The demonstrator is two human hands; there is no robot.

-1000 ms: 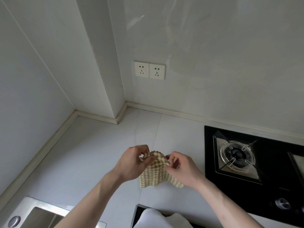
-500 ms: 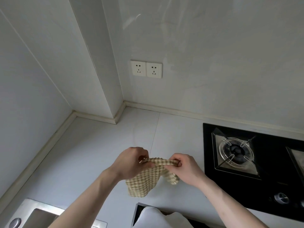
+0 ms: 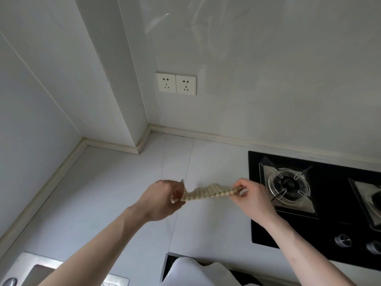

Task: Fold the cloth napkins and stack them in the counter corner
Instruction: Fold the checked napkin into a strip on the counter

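Nearest to us, at the bottom edge, we see a white crumpled cloth (image 3: 198,273) lying in what looks like a dark-rimmed container, and to the left the corner of a stainless steel sink (image 3: 28,271); whether that white cloth is another napkin we cannot tell.

Just above, our two forearms reach out over the pale grey stone table (image 3: 107,203). Our left hand (image 3: 162,201) pinches one end of the small beige-and-white checked cloth napkin (image 3: 208,194), fingers curled round it, and our right hand (image 3: 250,198) pinches the other end between thumb and fingertips. The napkin hangs between them in the air above the table, pulled out nearly flat and seen almost edge-on, with a slight sag near the left hand.

We judge the step in hand to be opening out and straightening this napkin before its first fold; no folded stack shows anywhere, so the task seems to be near its beginning.

The next move, we think, calls for lowering the napkin flat onto the table or bringing the two ends together evenly, keeping corners matched.

To the right lies the black glass gas hob (image 3: 329,203), close to our right hand, so we should keep the cloth off the burner. Farther off, the table corner (image 3: 90,149) under the white double wall socket (image 3: 175,82) waits for the stack.
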